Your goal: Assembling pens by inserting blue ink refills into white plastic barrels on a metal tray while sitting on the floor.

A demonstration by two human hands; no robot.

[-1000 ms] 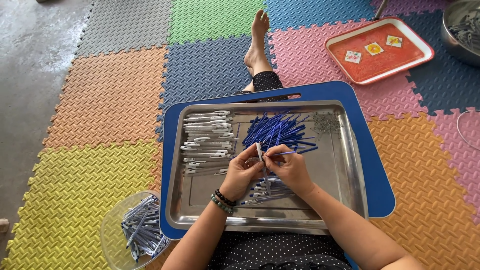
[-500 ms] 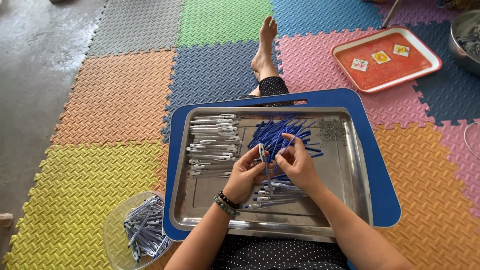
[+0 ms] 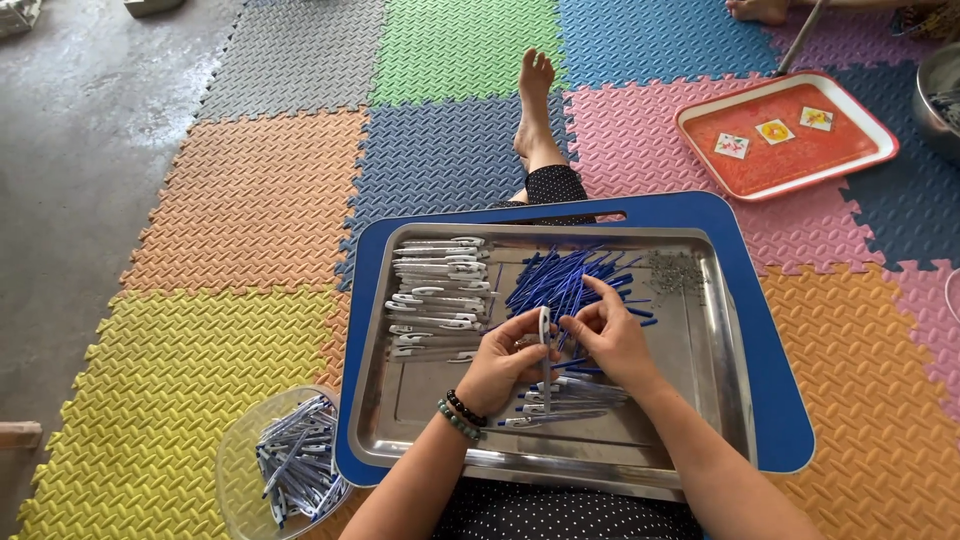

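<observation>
— What are the fingers doing?

— The left hand (image 3: pixel 508 362) has its thumb and fingertips pinched together on a white pen barrel (image 3: pixel 544 332), which stands nearly upright between the two hands. The right hand (image 3: pixel 612 335) sits just beside it, fingers curled in and closed toward the barrel's upper part; whether they grip a thin blue refill there is too small to tell.

— And where is all that happening?

— Over the middle of a steel tray (image 3: pixel 720 400), which rests on a blue lap board (image 3: pixel 785 400) across the person's legs.

— What lies in the tray?

— Behind the hands, a loose heap of blue refills (image 3: pixel 560 278). To the left, a stack of white pen barrels (image 3: pixel 438 295) laid in rows. Just below the hands, a few assembled pens (image 3: pixel 570 400) lie flat. In the far right corner, a small pile of grey bits (image 3: pixel 675 270), too small to make out.

— Anything off the tray?

— A clear round bowl (image 3: pixel 235 470) of finished pens stands on the floor by the left elbow. Farther right on the coloured foam mat (image 3: pixel 250 200) sits an orange tray (image 3: pixel 790 150) with three small cards, well apart from the hands.
</observation>
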